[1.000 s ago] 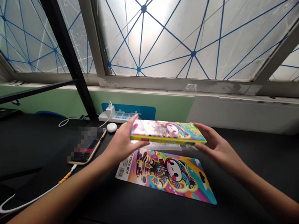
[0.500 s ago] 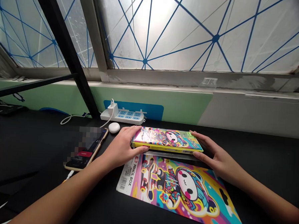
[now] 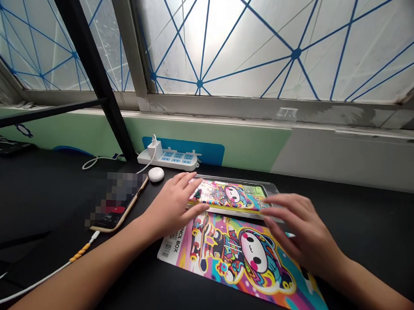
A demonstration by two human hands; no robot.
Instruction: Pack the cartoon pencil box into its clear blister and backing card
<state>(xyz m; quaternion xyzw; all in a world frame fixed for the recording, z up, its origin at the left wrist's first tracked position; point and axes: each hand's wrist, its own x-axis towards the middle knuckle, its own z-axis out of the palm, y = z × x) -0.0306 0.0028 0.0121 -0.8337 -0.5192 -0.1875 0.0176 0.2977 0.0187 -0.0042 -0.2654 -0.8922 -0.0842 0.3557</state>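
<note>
A colourful pencil box (image 3: 230, 196) with a cartoon character on its lid lies in a clear plastic tray (image 3: 272, 189) on the black table. Over the box's left end rests my left hand (image 3: 175, 202), fingers spread and hiding that end; whether it presses on the box I cannot tell. My right hand (image 3: 302, 229) is at the right end, its fingers apart and the tips at or just above the box's edge. Nearer to me lies a flat printed card (image 3: 242, 268) marked "PENCIL BOX", its upper right part covered by my right hand.
To the left lies a phone (image 3: 115, 212) with a white charging cable (image 3: 53, 269). Behind it are a small white round-edged case (image 3: 156, 174) and a white power strip (image 3: 172, 159) against the wall. A black metal frame (image 3: 105, 103) slants down at the back left.
The pencil box has gone down from between my hands into the clear tray. Both hands have loosened, and my right hand has drawn nearer to me.
</note>
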